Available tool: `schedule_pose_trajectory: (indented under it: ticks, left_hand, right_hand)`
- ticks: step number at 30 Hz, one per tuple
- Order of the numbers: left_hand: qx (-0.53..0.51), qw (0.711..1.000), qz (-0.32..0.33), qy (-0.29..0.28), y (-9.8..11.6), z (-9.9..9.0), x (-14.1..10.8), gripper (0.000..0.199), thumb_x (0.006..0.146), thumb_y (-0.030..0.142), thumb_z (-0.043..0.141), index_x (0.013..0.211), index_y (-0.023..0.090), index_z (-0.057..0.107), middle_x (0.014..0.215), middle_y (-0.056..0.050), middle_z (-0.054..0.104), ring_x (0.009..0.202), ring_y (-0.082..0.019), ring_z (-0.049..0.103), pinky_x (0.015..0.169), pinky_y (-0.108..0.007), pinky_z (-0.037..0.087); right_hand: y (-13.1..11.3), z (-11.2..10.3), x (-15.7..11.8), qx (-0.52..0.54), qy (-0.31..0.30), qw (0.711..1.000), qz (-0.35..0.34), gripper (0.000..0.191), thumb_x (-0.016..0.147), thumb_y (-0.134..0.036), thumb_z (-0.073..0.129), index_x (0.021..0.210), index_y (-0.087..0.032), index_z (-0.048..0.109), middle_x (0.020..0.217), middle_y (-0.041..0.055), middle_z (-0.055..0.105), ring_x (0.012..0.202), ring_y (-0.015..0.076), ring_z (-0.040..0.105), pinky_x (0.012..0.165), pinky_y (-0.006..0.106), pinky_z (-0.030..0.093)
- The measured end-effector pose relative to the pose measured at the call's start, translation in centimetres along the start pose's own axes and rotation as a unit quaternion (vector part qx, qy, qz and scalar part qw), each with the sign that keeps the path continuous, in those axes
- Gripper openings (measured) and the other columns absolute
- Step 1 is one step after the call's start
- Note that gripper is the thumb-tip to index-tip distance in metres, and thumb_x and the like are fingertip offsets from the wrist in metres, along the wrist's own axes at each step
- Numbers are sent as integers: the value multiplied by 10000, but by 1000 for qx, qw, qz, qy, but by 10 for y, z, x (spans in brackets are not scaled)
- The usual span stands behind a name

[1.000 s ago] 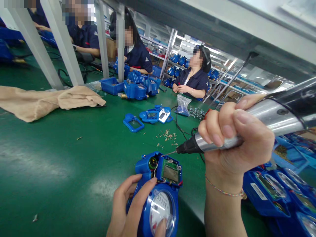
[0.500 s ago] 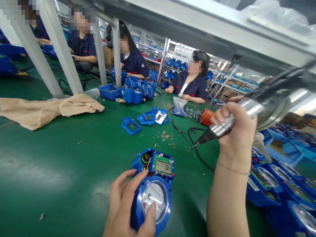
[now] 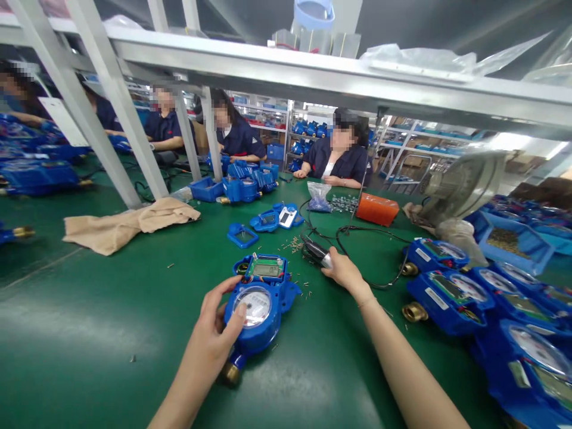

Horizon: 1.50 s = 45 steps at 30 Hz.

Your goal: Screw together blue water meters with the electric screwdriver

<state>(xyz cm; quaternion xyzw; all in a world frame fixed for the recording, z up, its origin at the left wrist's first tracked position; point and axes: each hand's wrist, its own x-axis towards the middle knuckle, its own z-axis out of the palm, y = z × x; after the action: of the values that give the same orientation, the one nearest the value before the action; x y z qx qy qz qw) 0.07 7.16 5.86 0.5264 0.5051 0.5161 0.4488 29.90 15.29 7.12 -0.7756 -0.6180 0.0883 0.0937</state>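
Observation:
My left hand (image 3: 217,319) grips a blue water meter (image 3: 261,333) on the green table, thumb over the edge of its round dial and fingers along its left side. The meter's upper compartment is uncovered, showing a circuit board with a small display (image 3: 266,271). A brass threaded end (image 3: 232,372) points toward me. To the right, my right hand (image 3: 343,269) is closed around the silver part of an electric screwdriver (image 3: 318,253), held low over the table. Loose small screws (image 3: 295,244) lie beside the tool. Blue cover frames (image 3: 242,235) rest beyond the meter.
Several open meters (image 3: 451,298) crowd the right side near a blue bin (image 3: 531,256) of small parts and a fan (image 3: 469,185). An orange box (image 3: 378,208), black cable, and cloth (image 3: 129,226) lie farther back. A metal shelf beam (image 3: 313,71) crosses above; co-workers sit opposite.
My right hand has lowered the electric screwdriver from raised at the right down to the table by the screws. The meter has turned, bringing its brass end into view. The camera view has levelled.

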Motion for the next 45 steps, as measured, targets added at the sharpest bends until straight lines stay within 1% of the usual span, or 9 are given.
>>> schedule_pose_trajectory:
  ticks: [3,7,11,16,20,24,30,35,45]
  left_hand:
    - [17,1000,-1,-23,1,-2,0,525,846,511,559,1301,251,511,1271,-79,511,1041,-248,626,836,-336,551]
    - [55,998,11,-16,-8,-3,-9,565,856,537,536,1342,252,499,1352,-96,515,1220,-304,540,1025,-446,460]
    - [81,995,46,-24,-22,-1,-18,786,753,503,698,1432,257,387,1421,-115,459,1260,-333,515,1071,-504,422]
    - [46,999,-3,9,-20,-5,-4,814,687,484,780,1381,258,419,1350,-106,509,1184,-316,561,1041,-505,448]
    - [-74,991,-112,-11,-8,-17,21,789,703,505,774,1378,291,426,1219,-80,587,983,-244,646,833,-402,571]
    - [-97,988,-120,-22,-9,-23,37,773,699,481,792,1366,306,443,1213,-82,581,930,-232,658,733,-361,590]
    - [-118,985,-108,-56,-18,-29,52,753,741,522,746,1367,276,409,1153,-88,603,856,-218,663,674,-334,586]
    - [-98,987,-87,-89,-9,-31,48,712,715,499,767,1308,282,439,1247,-76,573,994,-249,639,766,-356,574]
    - [15,999,30,-3,-12,-7,17,865,589,428,849,1315,248,414,1340,-109,492,1181,-305,558,1040,-465,449]
  right_hand:
    - [9,1,-7,-27,34,999,3,298,875,-331,670,1091,-134,612,1124,109,602,1054,261,579,887,445,497]
    - [7,3,-16,-8,112,994,-18,350,782,-305,753,1047,-113,627,1118,216,555,1129,397,480,888,528,434]
    - [-14,21,-32,72,154,978,-117,298,884,-363,629,1114,-175,612,1188,168,553,1159,338,481,958,510,418]
    - [-45,52,-53,183,136,941,-249,253,994,-291,432,1179,-218,588,1269,100,588,1239,213,502,1061,385,409]
    - [-49,60,-58,225,119,922,-290,304,976,-361,486,1239,-229,567,1313,107,577,1281,233,479,1087,424,395]
    - [-49,61,-64,223,93,920,-307,348,953,-400,532,1256,-233,568,1317,113,557,1292,238,452,1096,438,382]
    - [-55,60,-77,188,58,927,-319,441,907,-430,601,1317,-279,548,1400,119,460,1357,267,360,1128,473,320]
    - [-51,62,-74,168,49,932,-319,452,904,-417,608,1333,-290,545,1456,120,425,1399,282,318,1135,511,280]
    - [-51,60,-76,123,41,937,-324,471,898,-403,608,1329,-230,527,1532,151,361,1447,303,260,1139,561,245]
